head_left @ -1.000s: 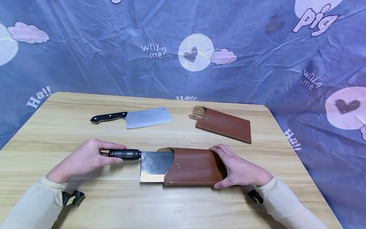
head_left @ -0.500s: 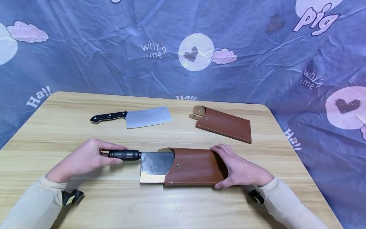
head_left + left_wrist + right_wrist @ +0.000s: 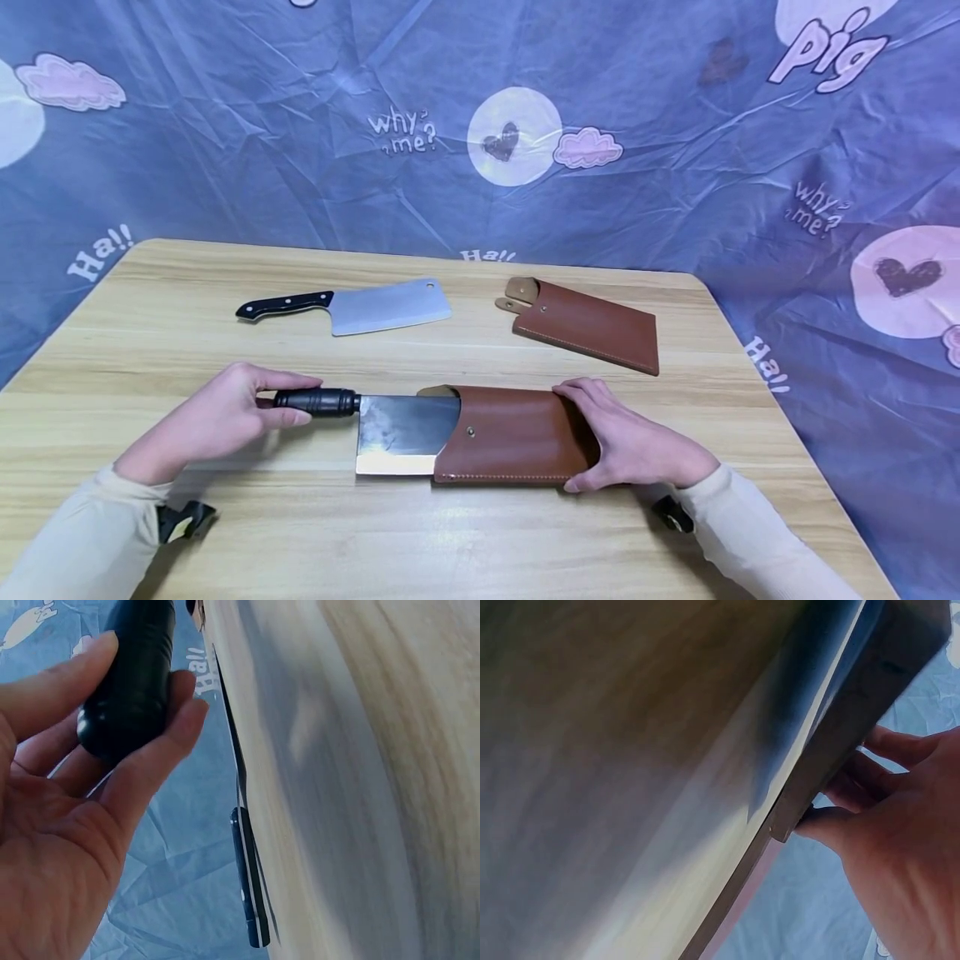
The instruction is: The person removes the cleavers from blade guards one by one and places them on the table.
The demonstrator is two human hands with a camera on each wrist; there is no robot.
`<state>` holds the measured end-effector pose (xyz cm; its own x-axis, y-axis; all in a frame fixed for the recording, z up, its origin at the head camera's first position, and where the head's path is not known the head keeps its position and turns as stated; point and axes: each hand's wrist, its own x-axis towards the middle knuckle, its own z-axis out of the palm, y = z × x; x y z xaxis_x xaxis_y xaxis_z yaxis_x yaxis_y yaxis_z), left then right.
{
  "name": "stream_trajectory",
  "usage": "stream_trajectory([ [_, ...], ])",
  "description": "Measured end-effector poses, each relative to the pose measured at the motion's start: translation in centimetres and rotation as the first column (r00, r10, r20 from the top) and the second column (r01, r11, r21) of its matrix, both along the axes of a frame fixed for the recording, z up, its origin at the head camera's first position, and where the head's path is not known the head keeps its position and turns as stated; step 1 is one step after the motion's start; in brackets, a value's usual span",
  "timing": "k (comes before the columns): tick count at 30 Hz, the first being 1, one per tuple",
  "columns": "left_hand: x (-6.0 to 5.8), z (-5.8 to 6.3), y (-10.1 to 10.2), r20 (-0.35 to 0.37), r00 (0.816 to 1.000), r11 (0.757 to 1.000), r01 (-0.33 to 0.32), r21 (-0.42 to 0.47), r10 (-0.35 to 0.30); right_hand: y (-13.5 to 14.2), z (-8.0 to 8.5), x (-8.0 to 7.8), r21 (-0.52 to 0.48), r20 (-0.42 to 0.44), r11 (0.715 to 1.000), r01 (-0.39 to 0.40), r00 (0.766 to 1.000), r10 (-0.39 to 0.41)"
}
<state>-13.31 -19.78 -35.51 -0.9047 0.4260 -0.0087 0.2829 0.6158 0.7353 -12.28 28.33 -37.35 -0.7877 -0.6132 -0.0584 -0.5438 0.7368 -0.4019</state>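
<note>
My left hand (image 3: pixel 225 415) pinches the ribbed black handle (image 3: pixel 321 402) of a cleaver, thumb on the near side and fingers on the far side. The cleaver's wide blade (image 3: pixel 401 429) lies partly inside a brown leather sheath (image 3: pixel 513 433); its handle-side part shows and the rest is hidden. My right hand (image 3: pixel 637 442) grips the sheath's right end, fingers on the far edge and thumb on the near edge. In the left wrist view the handle's rounded end (image 3: pixel 120 727) sits between thumb and fingers. In the right wrist view the sheath (image 3: pixel 855 705) looks dark and edge-on.
A second cleaver (image 3: pixel 390 307) with a riveted black handle lies behind, at back left. Another brown sheath (image 3: pixel 592 327), with its tan strap toward the left, lies at back right. The wooden table (image 3: pixel 465 542) meets a blue printed cloth (image 3: pixel 315 167) behind.
The left hand and the cleaver have shifted slightly left in the last half second, so more blade shows outside the sheath. The right hand and the sheath have hardly moved.
</note>
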Motion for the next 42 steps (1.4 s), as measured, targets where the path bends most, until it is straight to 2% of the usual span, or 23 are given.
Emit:
stream_trajectory([
  [15, -0.05, 0.12, -0.15, -0.015, 0.999, 0.999, -0.043, 0.003, 0.043, 0.07, 0.17, -0.06, 0.004, -0.01, 1.0, 0.002, 1.0, -0.002],
  [19, -0.1, 0.15, -0.14, -0.04, 0.999, 1.0, -0.029, 0.0, 0.029, 0.15, 0.23, -0.09, 0.007, -0.012, 1.0, 0.001, 1.0, -0.001],
  [26, -0.14, 0.07, -0.02, -0.102, 0.995, 0.998, -0.024, -0.058, 0.018, 0.26, 0.3, -0.08, 0.016, -0.02, 1.0, 0.004, 1.0, -0.003],
  [32, -0.18, 0.3, -0.22, -0.08, 0.997, 0.998, -0.023, -0.055, 0.018, 0.47, 0.37, -0.1, 0.018, -0.023, 1.0, 0.017, 1.0, -0.017],
  [42, -0.32, 0.17, -0.48, -0.127, 0.992, 0.998, 0.014, -0.064, -0.022, 0.73, 0.18, -0.04, 0.011, -0.04, 1.0, 0.011, 0.999, -0.011],
])
